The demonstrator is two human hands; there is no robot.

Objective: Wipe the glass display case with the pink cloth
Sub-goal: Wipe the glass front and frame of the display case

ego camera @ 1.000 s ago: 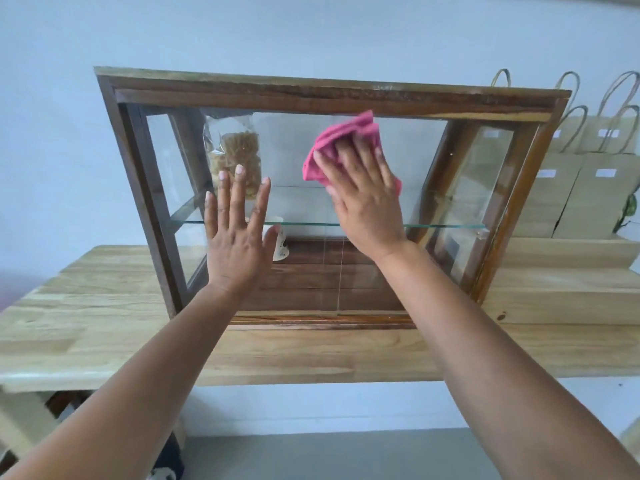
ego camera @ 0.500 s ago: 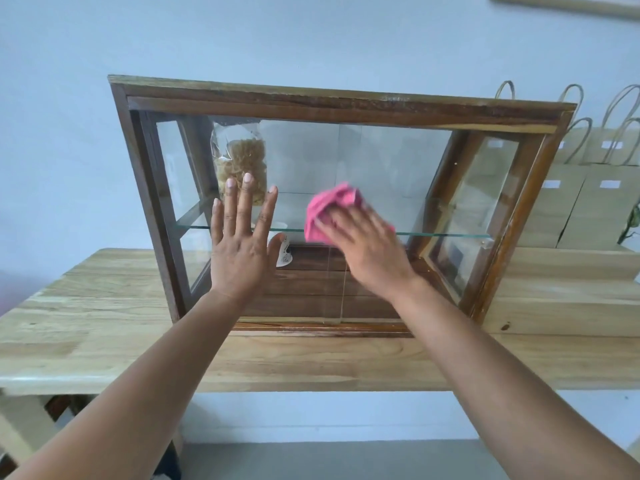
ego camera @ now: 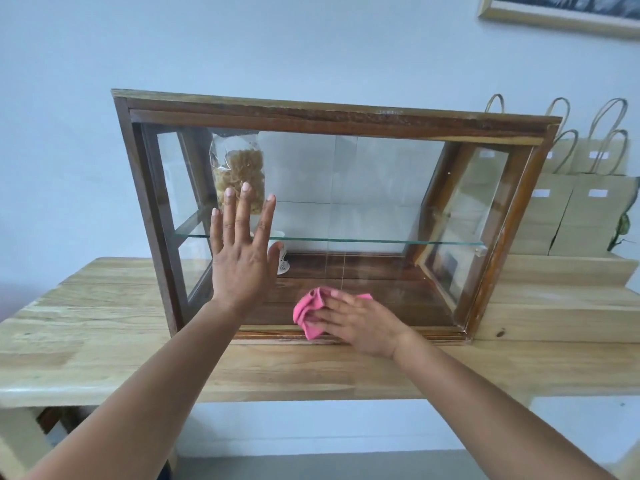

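A wood-framed glass display case (ego camera: 332, 114) stands on a wooden table (ego camera: 104, 341), with a glass shelf across its middle. My right hand (ego camera: 363, 323) presses a crumpled pink cloth (ego camera: 308, 311) flat against the front pane at its bottom edge, just above the lower frame. My left hand (ego camera: 242, 258) lies flat on the left part of the same pane, fingers spread and pointing up, holding nothing. Inside, a clear bag of pasta (ego camera: 239, 174) stands on the shelf at the left, and a small white cup sits partly hidden behind my left hand.
Several brown paper bags with handles (ego camera: 581, 202) line the wall to the right of the case. A picture frame (ego camera: 554, 15) hangs at the upper right. The table's front edge runs below my forearms, with grey floor beneath.
My right hand has swept the pink cloth down the front glass, from near the top frame to the bottom edge. My left hand has stayed flat on the pane.
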